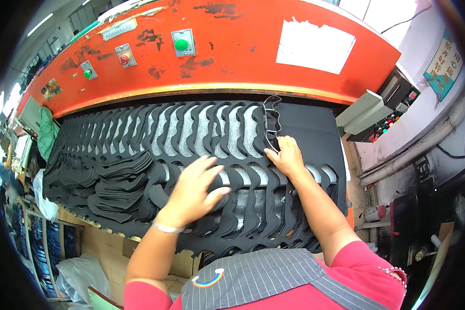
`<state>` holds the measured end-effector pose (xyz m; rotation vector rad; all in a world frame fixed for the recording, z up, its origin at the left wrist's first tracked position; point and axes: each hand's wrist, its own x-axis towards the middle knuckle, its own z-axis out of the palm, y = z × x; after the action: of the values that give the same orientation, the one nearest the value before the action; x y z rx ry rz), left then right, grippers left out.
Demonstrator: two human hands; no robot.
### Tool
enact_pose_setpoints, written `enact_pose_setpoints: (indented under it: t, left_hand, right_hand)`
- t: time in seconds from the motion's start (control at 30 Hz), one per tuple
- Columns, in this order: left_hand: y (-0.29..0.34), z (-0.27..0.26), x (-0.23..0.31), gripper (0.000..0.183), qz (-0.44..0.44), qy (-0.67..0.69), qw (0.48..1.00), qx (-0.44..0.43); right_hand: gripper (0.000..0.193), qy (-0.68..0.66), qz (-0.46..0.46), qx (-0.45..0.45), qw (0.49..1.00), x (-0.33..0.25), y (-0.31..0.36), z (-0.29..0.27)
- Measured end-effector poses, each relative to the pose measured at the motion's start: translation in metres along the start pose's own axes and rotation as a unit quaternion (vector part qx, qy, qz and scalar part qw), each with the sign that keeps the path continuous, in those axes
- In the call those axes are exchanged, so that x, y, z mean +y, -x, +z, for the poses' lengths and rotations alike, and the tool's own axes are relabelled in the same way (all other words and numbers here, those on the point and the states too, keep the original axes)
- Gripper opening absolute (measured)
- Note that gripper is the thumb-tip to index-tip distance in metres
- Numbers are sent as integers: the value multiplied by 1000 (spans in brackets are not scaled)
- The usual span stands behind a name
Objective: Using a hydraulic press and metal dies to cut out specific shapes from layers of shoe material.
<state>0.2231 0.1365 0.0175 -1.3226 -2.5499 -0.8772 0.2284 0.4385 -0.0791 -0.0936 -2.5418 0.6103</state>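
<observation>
The left hand (194,188) is lying wide and flat, fingers spread, on the black foam sheet (305,129) full of cut-out holes, holding nothing. At two o'clock from it, the right hand (285,155) is touching the metal cutting die (272,121) standing on the sheet. Cut pieces (116,181) are piling at nine o'clock, under the orange press (232,57).

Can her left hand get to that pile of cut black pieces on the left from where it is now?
Probably yes: the left hand lies flat on the black sheet, and the pile of cut pieces sits just beside it with nothing between.
</observation>
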Motion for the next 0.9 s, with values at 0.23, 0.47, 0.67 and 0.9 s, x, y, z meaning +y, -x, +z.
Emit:
enact_pose_setpoints:
  t: [0.23, 0.47, 0.67, 0.9]
  left_hand:
    - [-72, 113, -17, 23, 23, 109, 993, -24]
    - [-74, 142, -19, 24, -24, 100, 992, -78]
    - [-79, 139, -20, 25, -19, 105, 991, -83]
    - [-106, 45, -60, 43, -74, 168, 976, -117]
  right_hand:
    - [45, 11, -63, 64, 996, -7, 3, 13]
    - [46, 22, -48, 51, 997, -6, 4, 9]
    - [47, 42, -36, 28, 998, -7, -3, 8]
    - [74, -24, 77, -97, 992, -9, -26, -21]
